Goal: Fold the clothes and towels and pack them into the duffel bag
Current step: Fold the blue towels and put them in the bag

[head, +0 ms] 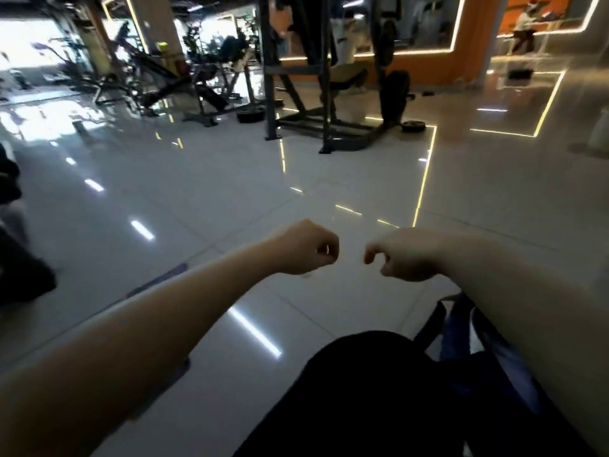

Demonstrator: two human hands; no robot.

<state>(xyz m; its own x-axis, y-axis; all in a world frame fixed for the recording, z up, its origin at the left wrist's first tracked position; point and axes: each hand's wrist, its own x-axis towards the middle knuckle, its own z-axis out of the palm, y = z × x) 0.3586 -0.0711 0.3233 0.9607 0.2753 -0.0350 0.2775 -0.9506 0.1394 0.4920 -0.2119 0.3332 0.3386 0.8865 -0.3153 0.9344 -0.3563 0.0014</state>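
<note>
Both my arms reach forward over the glossy tiled floor. My left hand [306, 249] and my right hand [403, 255] are side by side, a small gap between them. Each has its fingers curled into a loose fist, and nothing shows in either. Below them, at the bottom of the head view, lies a black mass [379, 390]; I cannot tell whether it is the duffel bag or a garment. Next to it, under my right forearm, a blue and dark piece with straps [458, 328] is partly hidden.
A dark steel gym rack [316, 103] stands ahead on the floor, with weight benches [171, 84] to its left and weight plates [412, 126] on the ground. An orange wall [471, 54] is at the back right. Dark shapes [19, 258] sit at the left edge.
</note>
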